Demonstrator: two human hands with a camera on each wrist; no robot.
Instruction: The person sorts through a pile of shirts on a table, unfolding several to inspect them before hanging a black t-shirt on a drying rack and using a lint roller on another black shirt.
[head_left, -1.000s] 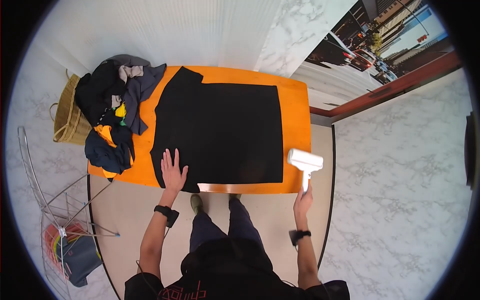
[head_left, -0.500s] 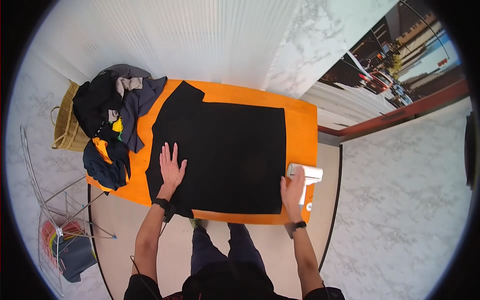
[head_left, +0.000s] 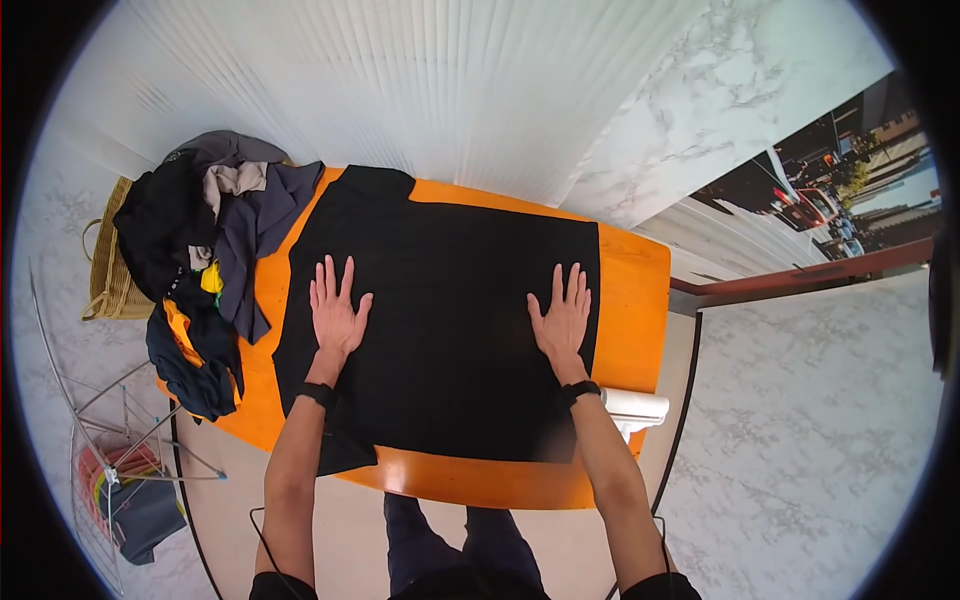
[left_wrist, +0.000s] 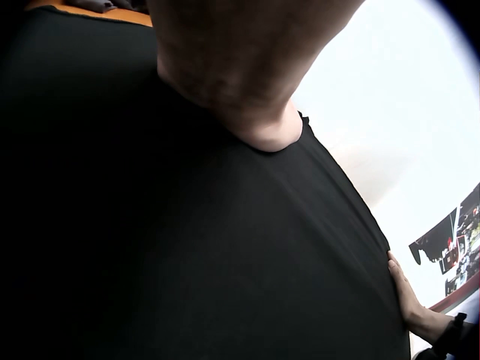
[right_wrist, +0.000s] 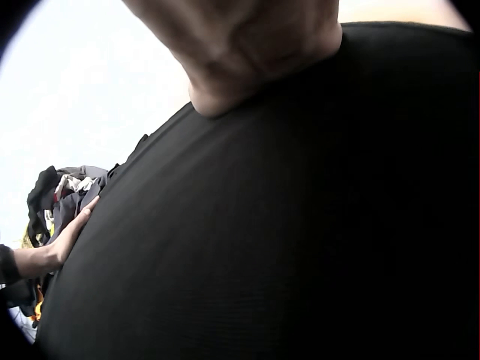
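Observation:
A black T-shirt lies spread flat over the orange table, its sleeves toward the left. My left hand rests palm down on its left part, fingers straight. On the right part, near the hem, my right hand lies flat in the same way. Both wrist views show the dark cloth stretching out under the hands. A white T-shaped tool with a cylinder head lies on the table by my right forearm, which partly hides it.
The orange table shows along the right side and front edge. Piled clothes cover its left end, with a woven basket behind them. A metal drying rack stands on the floor at lower left. Walls border the back and right.
My right hand has let go of the white tool at the table's right edge and moved left onto the shirt. My left hand has slid a little up the cloth.

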